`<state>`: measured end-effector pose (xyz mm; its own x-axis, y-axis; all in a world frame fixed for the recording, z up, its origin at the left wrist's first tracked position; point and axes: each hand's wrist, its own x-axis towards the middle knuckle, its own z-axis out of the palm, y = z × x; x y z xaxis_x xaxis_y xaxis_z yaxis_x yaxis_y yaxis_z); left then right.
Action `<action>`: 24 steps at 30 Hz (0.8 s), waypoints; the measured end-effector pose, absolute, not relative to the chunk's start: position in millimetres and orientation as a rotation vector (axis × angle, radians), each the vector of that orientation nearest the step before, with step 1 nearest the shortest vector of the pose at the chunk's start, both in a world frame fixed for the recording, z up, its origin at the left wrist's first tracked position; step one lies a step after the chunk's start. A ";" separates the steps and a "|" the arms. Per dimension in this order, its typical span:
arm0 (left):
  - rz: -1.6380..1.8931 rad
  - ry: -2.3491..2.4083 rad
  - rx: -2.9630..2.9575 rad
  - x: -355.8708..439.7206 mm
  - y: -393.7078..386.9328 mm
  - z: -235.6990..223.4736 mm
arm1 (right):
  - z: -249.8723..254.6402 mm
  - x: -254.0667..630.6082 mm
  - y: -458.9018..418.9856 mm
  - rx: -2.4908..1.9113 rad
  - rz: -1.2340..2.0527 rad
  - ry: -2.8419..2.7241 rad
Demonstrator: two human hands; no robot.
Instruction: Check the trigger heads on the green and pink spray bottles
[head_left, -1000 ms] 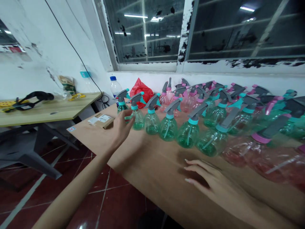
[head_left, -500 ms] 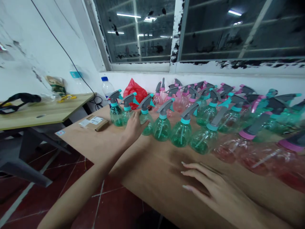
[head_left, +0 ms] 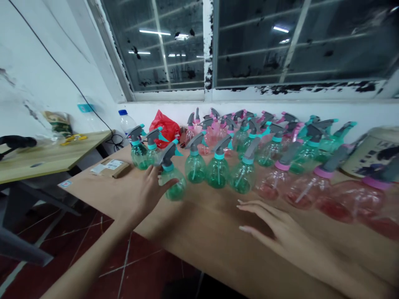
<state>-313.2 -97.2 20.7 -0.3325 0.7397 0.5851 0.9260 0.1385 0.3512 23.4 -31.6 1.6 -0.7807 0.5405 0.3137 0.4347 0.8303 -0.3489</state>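
My left hand (head_left: 152,187) is closed around the side of a green spray bottle (head_left: 175,185) with a grey and turquoise trigger head. The bottle is slightly tilted and stands out in front of the row. To its right is another green spray bottle (head_left: 195,166), and two more green ones are behind my hand on the left. My right hand (head_left: 277,228) hovers over the brown table (head_left: 215,224) with fingers apart and nothing in them. Pink spray bottles (head_left: 274,180) with grey and pink heads stand beyond its fingertips.
More pink and green spray bottles crowd the back by the wall. A red plastic bag (head_left: 164,126), a blue-capped bottle (head_left: 125,122) and a flat cardboard package (head_left: 110,167) lie to the left. A large printed container (head_left: 370,153) stands at right. A second table (head_left: 59,155) adjoins at left.
My left hand has drawn the green spray bottle out of the row, toward me. My right hand still hovers open. The camera view has turned a little to the right.
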 end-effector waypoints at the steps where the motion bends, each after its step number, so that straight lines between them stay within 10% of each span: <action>1: -0.995 -2.134 -1.663 -302.4 -103.1 18.5 | 2.7 29.1 -30.6 -0.761 0.371 -2.597; 24: -1.021 -1.777 -2.612 -79.3 -67.5 33.3 | -39.2 96.0 -22.4 -0.987 0.870 -2.230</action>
